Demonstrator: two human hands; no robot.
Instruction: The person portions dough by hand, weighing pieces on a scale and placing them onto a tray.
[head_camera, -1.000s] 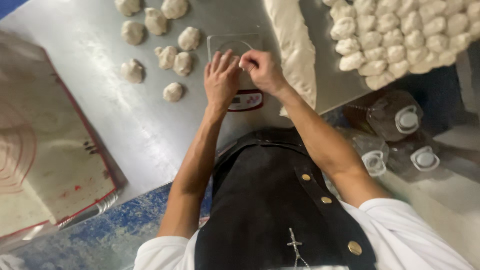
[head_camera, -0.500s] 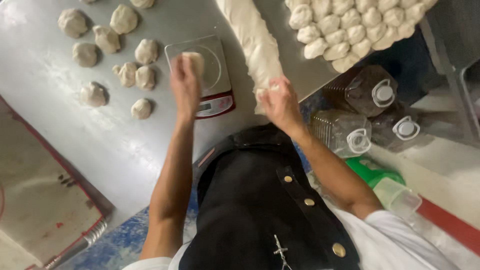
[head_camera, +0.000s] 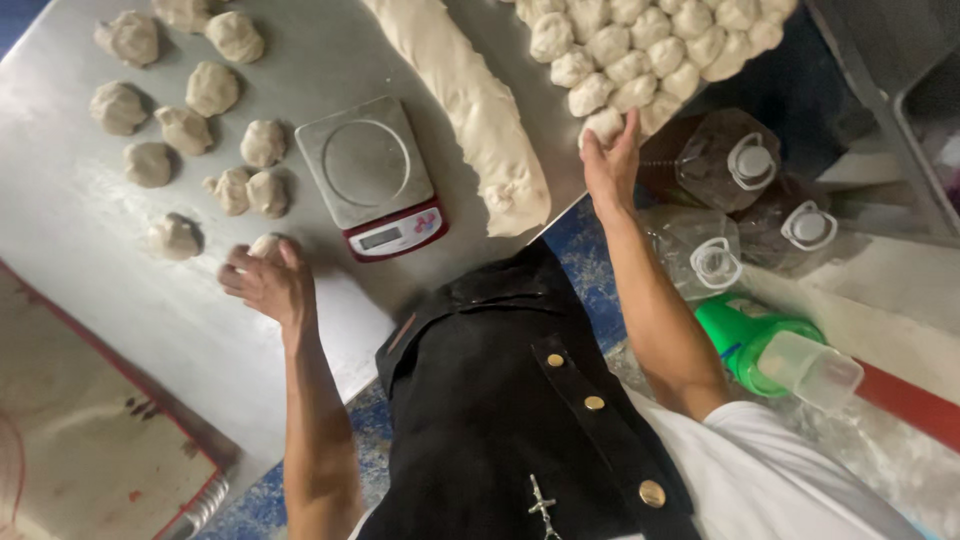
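My left hand is closed around a small dough piece and rests low on the steel table, just left of a small digital scale whose platform is bare. Several portioned dough pieces lie scattered beyond it. My right hand is stretched out with its fingers apart, the fingertips touching the near edge of a heap of dough balls. A long dough log lies between the scale and that heap.
A brown silicone mat with a red border lies at the lower left. Right of the table edge stand clear plastic bottles with ring caps and a green bottle lying on its side. My black apron fills the lower middle.
My left hand lifted the dough piece off the scale and carried it left, down to the table. My right hand left the end of the dough log and moved right to the heap.
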